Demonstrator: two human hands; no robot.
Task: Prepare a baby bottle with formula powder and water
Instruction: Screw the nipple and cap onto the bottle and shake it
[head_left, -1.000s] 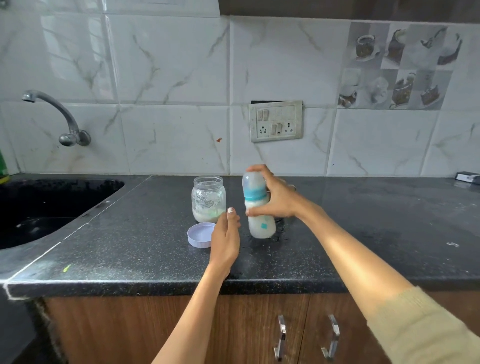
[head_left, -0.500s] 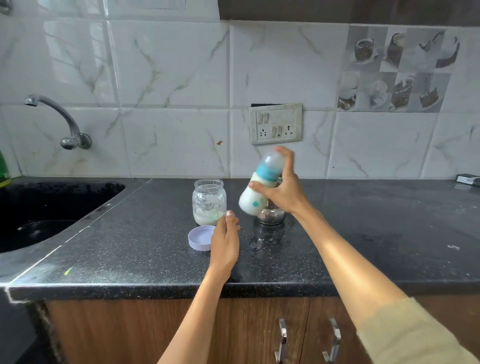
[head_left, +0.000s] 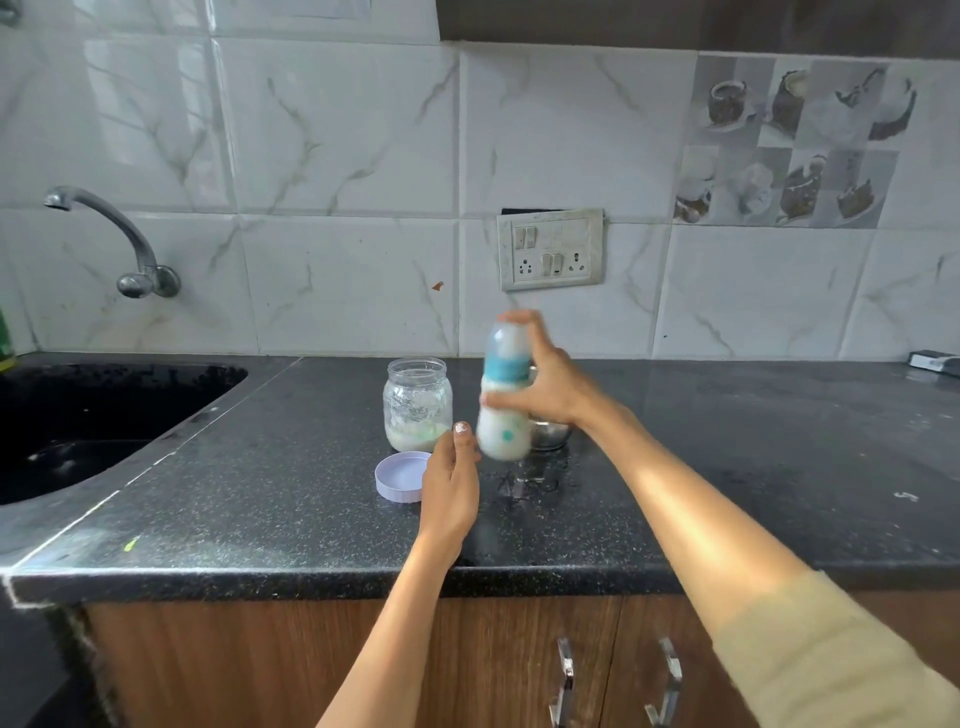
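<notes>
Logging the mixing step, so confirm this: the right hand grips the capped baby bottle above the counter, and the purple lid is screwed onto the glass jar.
Wrong on the lid. The head view shows the purple lid lying on the counter before the open glass jar. The right hand does grip the baby bottle.

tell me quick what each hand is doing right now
Left hand: open, holding nothing, resting on the counter.
Right hand: gripping the baby bottle, which is blurred.

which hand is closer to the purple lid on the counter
Left. The left hand lies on the counter right beside the purple lid, at its right edge. The right hand is farther back and to the right, gripping the baby bottle above the counter.
</notes>
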